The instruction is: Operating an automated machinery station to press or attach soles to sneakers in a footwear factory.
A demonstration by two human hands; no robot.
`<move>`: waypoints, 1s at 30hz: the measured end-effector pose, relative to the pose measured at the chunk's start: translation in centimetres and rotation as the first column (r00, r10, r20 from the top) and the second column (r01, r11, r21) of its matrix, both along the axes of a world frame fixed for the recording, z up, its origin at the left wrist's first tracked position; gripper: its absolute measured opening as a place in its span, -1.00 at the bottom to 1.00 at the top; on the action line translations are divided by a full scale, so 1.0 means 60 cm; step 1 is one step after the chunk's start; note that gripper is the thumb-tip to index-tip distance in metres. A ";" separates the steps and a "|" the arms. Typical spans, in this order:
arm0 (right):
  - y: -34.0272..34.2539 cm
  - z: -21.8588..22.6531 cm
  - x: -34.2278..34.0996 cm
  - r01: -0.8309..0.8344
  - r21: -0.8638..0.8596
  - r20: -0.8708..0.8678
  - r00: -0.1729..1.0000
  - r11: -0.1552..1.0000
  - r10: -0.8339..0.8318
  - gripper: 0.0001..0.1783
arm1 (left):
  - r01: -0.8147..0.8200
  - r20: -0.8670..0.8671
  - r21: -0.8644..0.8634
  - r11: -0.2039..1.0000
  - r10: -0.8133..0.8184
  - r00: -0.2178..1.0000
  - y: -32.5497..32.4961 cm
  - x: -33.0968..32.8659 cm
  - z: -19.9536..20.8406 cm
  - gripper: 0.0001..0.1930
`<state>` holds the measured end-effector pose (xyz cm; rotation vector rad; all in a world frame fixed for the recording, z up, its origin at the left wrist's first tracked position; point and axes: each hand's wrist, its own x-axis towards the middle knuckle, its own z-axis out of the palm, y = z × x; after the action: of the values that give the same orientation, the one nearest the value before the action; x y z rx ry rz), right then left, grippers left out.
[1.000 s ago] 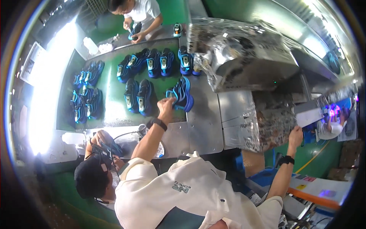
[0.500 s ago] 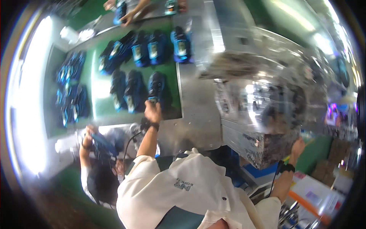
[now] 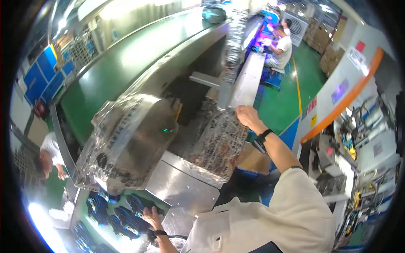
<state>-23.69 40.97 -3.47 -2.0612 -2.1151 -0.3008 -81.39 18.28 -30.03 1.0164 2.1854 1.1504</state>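
Note:
At the lower left, my left hand (image 3: 152,218) has its fingers closed on a black and blue shoe (image 3: 135,205) standing on the green worktop. Several like shoes (image 3: 122,221) stand in rows beside it. Out ahead and to the right reaches my right hand (image 3: 248,116), fingers curled at the end of a plastic-wrapped box-shaped housing (image 3: 219,145). Whether it grips the wrapped edge or some small thing is hidden. Black bands sit on both my wrists.
A wrapped machine cover (image 3: 130,143) bulges left of the housing, beside a green conveyor belt (image 3: 135,63) with a dark bundle (image 3: 214,14) far along it. A person (image 3: 50,154) stands at the left; others sit along a far line. An orange-edged machine (image 3: 346,97) stands right.
The view has swung right, toward the wrapped machine and conveyor. My left hand stays at the shoe. My right hand now shows at the end of the wrapped housing.

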 end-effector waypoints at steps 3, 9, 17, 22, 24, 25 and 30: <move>0.020 -0.012 0.002 -0.008 -0.052 -0.269 0.963 0.999 -0.006 -0.49 | 0.144 0.424 0.307 0.941 -0.271 0.864 0.018 0.139 0.150 -0.66; 0.015 -0.033 -0.012 0.021 0.017 -0.411 0.911 1.000 -0.012 -0.43 | 0.375 0.267 0.547 0.748 -0.581 0.769 0.052 0.330 0.545 -0.76; -0.020 -0.033 0.024 -0.050 0.170 -0.596 0.790 0.984 0.143 -0.52 | 0.582 -0.249 0.573 0.577 -0.553 0.795 0.291 0.431 0.810 -0.62; -0.029 0.009 0.020 -0.105 0.063 -0.697 0.707 0.992 0.119 -0.55 | 0.566 -0.226 0.606 0.560 -0.561 0.797 0.522 0.511 0.844 -0.64; -0.023 -0.010 0.019 -0.115 0.091 -0.708 0.691 0.989 0.145 -0.58 | 0.665 -0.549 0.467 0.583 -0.399 0.735 0.625 0.541 0.835 -0.62; -0.020 -0.015 0.015 -0.120 0.114 -0.705 0.690 0.986 0.166 -0.59 | 0.687 -0.554 0.461 0.561 -0.423 0.717 0.679 0.546 0.825 -0.62; -0.004 -0.034 0.012 -0.172 0.188 -0.736 0.627 0.967 0.255 -0.60 | 0.690 -0.552 0.418 0.591 -0.438 0.710 0.872 0.639 0.800 0.00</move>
<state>-22.97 40.72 -5.50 -1.4453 -1.7062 0.4298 -43.04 70.62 17.96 2.2268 1.4687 1.4052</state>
